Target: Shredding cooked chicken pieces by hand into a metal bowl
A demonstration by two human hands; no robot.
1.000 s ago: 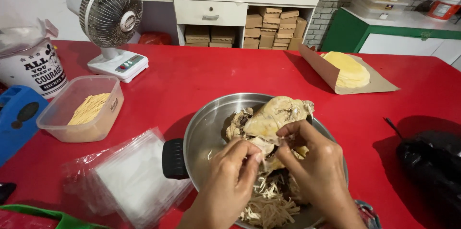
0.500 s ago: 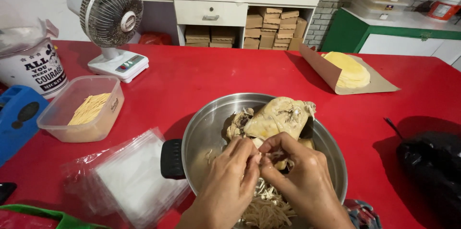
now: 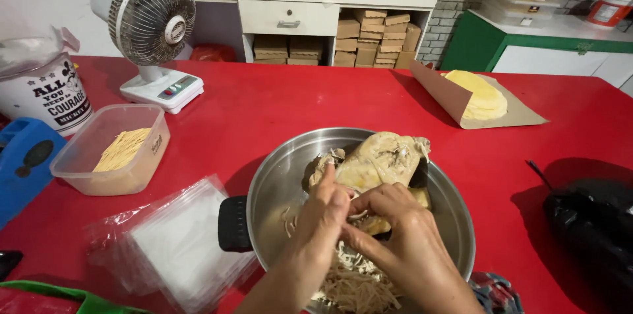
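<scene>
Chicken (image 3: 379,159) lies in the steel pan (image 3: 277,182) just beyond the left hand (image 3: 320,222) and right hand (image 3: 402,235), whose fingers pinch one meat strip (image 3: 359,197) above a shredded pile (image 3: 356,284).

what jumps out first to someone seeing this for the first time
The bright red table fills the view, and at its near middle sits a steel pot holding a whole cooked chicken. Over it, the left hand and right hand meet, pulling meat apart above a heap of shredded chicken. At far left stands a white table fan.
</scene>
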